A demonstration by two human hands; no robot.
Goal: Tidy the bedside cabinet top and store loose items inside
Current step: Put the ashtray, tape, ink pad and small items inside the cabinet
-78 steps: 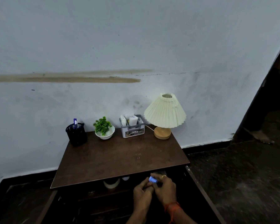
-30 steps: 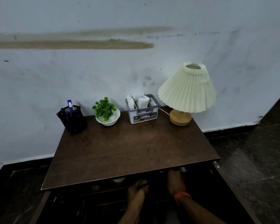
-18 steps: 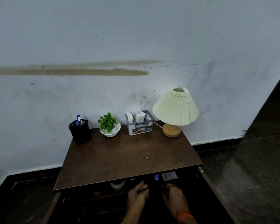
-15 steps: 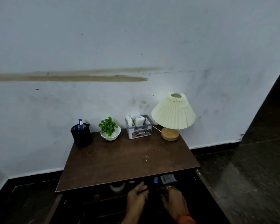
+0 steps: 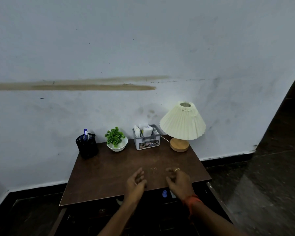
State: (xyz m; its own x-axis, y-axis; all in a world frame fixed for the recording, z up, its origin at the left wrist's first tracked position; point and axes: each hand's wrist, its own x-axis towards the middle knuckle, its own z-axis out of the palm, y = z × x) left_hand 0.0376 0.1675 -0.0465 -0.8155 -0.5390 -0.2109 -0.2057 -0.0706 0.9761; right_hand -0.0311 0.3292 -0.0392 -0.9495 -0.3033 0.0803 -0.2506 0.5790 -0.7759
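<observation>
The brown cabinet top (image 5: 109, 178) stands against the wall. Along its back edge sit a black mesh pen holder (image 5: 87, 147) with a blue pen, a small green plant in a white bowl (image 5: 117, 142), a grey organiser box (image 5: 147, 140) with white packets, and a pleated cream lamp (image 5: 182, 125) on a wooden base. My left hand (image 5: 135, 183) and my right hand (image 5: 179, 182) hover over the front edge of the top, fingers loosely curled, holding nothing. Below the edge, a small blue object (image 5: 164, 193) shows in the dark open drawer.
A light wall with a brown streak rises behind the cabinet. Dark floor (image 5: 262, 193) lies to the right, with a black skirting board along the wall. The drawer interior below the top is dark and hard to read.
Both hands have risen from the open drawer to above the front edge of the cabinet top. The small blue object stays in the drawer. The view has tilted slightly.
</observation>
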